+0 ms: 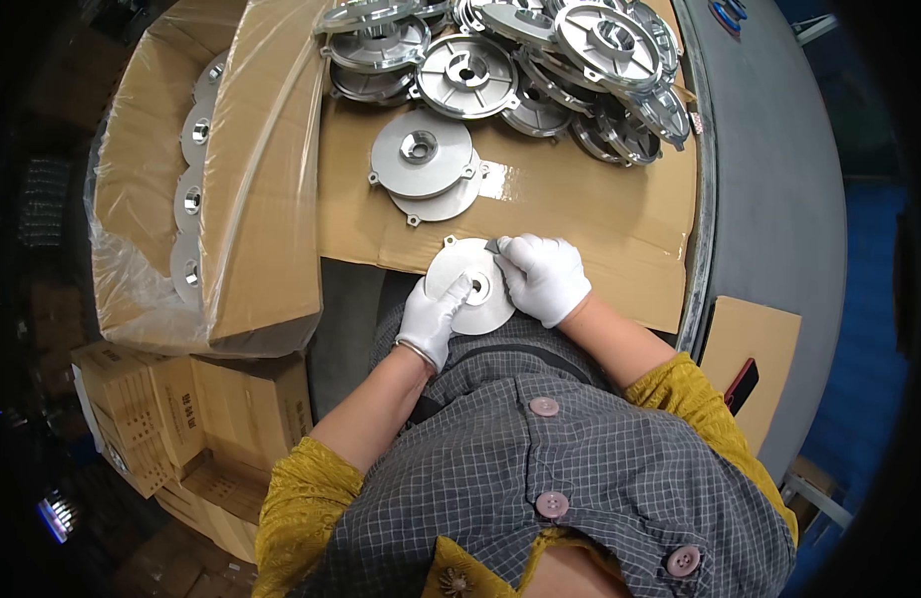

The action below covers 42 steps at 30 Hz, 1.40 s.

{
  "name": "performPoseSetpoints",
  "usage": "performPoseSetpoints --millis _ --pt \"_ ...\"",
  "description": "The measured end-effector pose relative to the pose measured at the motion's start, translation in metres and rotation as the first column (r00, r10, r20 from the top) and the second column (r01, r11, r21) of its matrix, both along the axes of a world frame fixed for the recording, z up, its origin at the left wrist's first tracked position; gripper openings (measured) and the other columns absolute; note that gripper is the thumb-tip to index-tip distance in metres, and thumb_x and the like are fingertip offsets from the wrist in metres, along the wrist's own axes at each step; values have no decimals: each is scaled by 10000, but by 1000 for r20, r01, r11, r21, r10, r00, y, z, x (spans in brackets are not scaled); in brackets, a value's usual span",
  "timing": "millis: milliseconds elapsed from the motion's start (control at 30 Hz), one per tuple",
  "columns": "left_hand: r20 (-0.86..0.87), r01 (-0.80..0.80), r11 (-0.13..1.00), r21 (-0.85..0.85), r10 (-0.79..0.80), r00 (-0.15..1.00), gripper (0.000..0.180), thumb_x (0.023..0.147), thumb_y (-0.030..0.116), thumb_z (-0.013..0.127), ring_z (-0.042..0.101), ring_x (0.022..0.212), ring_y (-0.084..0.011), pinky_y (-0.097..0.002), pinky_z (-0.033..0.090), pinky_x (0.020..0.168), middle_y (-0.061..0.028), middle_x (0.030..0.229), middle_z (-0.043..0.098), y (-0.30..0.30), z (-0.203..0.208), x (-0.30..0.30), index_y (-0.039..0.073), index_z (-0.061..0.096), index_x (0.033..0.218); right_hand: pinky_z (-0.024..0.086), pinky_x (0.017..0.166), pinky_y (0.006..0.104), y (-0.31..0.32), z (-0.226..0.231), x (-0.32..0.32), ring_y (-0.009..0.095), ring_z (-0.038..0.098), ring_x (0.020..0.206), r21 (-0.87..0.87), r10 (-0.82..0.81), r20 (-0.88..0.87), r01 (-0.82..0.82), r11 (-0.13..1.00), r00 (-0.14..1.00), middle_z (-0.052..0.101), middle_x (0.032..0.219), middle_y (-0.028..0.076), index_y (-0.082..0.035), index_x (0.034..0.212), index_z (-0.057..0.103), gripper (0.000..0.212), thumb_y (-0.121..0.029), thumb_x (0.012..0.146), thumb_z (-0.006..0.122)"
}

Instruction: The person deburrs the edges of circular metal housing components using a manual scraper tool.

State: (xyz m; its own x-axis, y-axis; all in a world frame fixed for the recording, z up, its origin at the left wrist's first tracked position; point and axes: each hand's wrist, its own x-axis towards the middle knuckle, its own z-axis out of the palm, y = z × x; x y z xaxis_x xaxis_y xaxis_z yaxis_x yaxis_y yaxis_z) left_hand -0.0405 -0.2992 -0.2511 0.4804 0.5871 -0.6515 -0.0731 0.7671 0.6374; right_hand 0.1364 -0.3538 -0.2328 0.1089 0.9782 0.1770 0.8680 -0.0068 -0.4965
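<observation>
Grey cast-metal round cover plate [470, 287] held flat between two white-gloved hands at the near edge of a cardboard-covered bench [600, 214].

The left hand [436, 317] grips the disc from its lower left, one finger resting beside the centre bore; the right hand [545, 279] closes over its right rim and pinches a small dark tool [492, 245] whose tip meets the disc's upper edge. The disc faces upward, lying directly between the hands, with the right hand the nearer to the tool contact point. Just beyond, two similar stacked grey metal covers [421, 159] lie apart from a heaped pile of ribbed metal covers [540, 60] at the far edge. To the left, a plastic-lined cardboard carton [261, 179] holds a row of finished discs [191, 189].
</observation>
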Motion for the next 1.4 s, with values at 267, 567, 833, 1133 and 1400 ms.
performPoseSetpoints --millis 267,567,833,1133,1400 --pt "-48 17 1000 -11 -17 999 364 918 138 642 628 987 -162 -300 518 858 -103 1135 631 1 0 -1 -24 530 1225 488 588 417 -15 5 4 298 613 624 -24 32 63 -30 999 998 601 698 99 -96 923 619 107 -179 860 591" --pt "-23 8 1000 -5 -8 1000 378 908 149 663 621 1004 -162 -293 502 880 -106 1139 634 1 -3 0 -38 536 1212 480 597 418 -25 4 9 293 617 637 -34 61 60 -59 998 996 609 707 90 -102 927 614 105 -171 854 585" --pt "-13 -6 1000 -10 6 1000 374 909 137 658 624 1004 -169 -296 504 890 -105 1144 634 3 -6 -2 -34 537 1218 481 607 414 2 5 10 294 621 642 8 145 90 -146 989 985 601 682 83 -110 899 618 101 -192 857 577" --pt "27 -33 999 -39 34 999 356 906 128 658 626 1002 -171 -297 509 878 -106 1135 637 2 -4 -2 -31 545 1204 479 601 406 13 2 10 285 622 641 17 170 22 -171 985 985 600 682 73 -126 917 620 97 -194 857 587" --pt "5 -4 999 -33 4 1000 354 918 122 638 625 1021 -170 -302 508 895 -103 1155 633 2 4 1 -28 539 1223 493 640 417 17 -1 10 296 628 674 -6 137 -17 -137 991 990 632 728 78 -135 955 643 127 -200 857 596"
